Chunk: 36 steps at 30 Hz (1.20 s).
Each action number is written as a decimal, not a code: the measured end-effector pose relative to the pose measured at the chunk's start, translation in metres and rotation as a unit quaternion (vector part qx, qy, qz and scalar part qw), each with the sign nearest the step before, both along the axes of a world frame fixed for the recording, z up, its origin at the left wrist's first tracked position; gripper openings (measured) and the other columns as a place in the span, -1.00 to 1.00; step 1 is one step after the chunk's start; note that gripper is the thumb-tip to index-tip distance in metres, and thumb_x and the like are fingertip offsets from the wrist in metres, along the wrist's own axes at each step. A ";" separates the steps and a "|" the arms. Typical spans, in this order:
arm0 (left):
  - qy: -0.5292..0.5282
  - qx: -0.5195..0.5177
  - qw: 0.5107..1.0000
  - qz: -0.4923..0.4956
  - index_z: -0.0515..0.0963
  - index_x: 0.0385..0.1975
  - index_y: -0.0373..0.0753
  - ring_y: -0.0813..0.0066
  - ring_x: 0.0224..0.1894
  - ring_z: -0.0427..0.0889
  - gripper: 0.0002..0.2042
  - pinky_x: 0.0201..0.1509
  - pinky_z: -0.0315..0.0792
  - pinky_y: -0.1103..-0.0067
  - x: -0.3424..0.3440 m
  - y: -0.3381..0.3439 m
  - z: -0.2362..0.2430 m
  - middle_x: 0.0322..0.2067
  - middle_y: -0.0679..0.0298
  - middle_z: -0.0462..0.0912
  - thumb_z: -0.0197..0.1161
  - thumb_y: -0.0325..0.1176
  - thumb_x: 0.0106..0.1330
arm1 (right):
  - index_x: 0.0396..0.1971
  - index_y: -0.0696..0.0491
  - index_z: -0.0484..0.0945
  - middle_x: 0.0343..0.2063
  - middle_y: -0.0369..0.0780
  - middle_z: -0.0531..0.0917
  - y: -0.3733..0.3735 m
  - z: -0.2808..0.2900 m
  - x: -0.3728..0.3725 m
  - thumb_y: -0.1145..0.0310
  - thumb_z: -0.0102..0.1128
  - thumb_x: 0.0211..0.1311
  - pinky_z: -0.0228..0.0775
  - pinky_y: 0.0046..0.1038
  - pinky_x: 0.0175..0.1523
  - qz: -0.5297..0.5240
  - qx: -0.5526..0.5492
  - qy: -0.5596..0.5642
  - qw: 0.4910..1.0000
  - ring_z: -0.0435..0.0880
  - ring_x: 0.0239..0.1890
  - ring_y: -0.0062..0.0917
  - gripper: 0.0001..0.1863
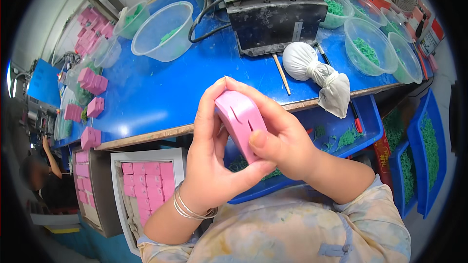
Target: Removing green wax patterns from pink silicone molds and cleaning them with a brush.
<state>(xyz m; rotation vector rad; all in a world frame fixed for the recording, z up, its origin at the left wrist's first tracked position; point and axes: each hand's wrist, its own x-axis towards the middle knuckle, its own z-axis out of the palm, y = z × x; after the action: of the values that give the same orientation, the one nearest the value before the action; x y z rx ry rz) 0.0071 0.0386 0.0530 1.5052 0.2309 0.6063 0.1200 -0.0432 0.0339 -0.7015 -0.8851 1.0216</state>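
Observation:
A pink rubber mould, block-shaped with dark slits along the side facing me, is held up between my two hands over the bench's front edge. My left hand wraps its left side, the thumb under the lower end. From the right, my right hand grips it, thumb pressed on the lower part near a slit. The fingertips of both hands meet at the far end and hide the mould's back. Beyond them on the blue bench lies a tied white cloth pouch, next to a wooden stick.
A black machine with a cable stands at the back. Clear plastic bowls with green pieces sit on both sides. Below the bench edge are a blue tray and a box of pink moulds. Another person's arm shows far left.

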 end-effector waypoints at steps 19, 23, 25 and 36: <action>0.091 0.391 0.868 0.292 0.27 0.06 -0.38 0.11 0.10 0.34 -0.53 0.18 0.20 0.37 -0.014 0.066 -0.004 0.07 0.01 0.31 0.03 -0.62 0.06 | 0.10 0.08 0.21 0.01 -0.14 0.41 0.013 -0.005 0.036 0.01 -0.31 0.30 0.33 -0.31 0.09 0.048 -0.034 0.283 0.957 0.45 0.02 -0.41 -0.47; 0.083 0.526 0.841 0.095 0.33 0.02 -0.37 0.09 0.12 0.31 -0.49 0.17 0.18 0.36 -0.003 0.040 0.001 0.06 -0.02 0.33 0.19 -0.54 -0.03 | -0.03 0.17 0.30 -0.11 -0.15 0.49 0.016 -0.010 0.029 0.15 -0.29 0.35 0.39 -0.42 0.00 -0.034 -0.069 0.260 0.963 0.53 -0.11 -0.47 -0.59; 0.086 0.502 0.857 0.079 0.33 0.02 -0.37 0.10 0.11 0.32 -0.49 0.17 0.19 0.37 0.002 0.036 0.001 0.07 0.00 0.34 0.22 -0.50 -0.03 | -0.13 0.25 0.36 -0.20 -0.14 0.53 0.016 -0.009 0.025 0.17 -0.26 0.35 0.41 -0.49 -0.06 -0.057 -0.070 0.240 0.967 0.56 -0.18 -0.53 -0.59; -0.007 0.674 0.733 0.089 0.42 -0.11 -0.41 0.17 -0.23 0.56 -0.54 -0.19 0.43 0.44 0.009 0.055 -0.010 -0.17 -0.01 0.52 0.30 -0.44 -0.08 | -0.10 0.24 0.38 -0.20 -0.20 0.53 0.011 -0.009 0.029 0.22 -0.20 0.34 0.38 -0.58 -0.08 -0.076 -0.074 0.140 0.985 0.53 -0.20 -0.63 -0.62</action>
<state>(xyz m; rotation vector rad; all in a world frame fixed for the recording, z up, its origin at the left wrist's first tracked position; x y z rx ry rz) 0.0160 0.0935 0.0431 2.9123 -0.1590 1.0306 0.1491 -0.0327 0.0253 -0.7179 -0.5085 1.0261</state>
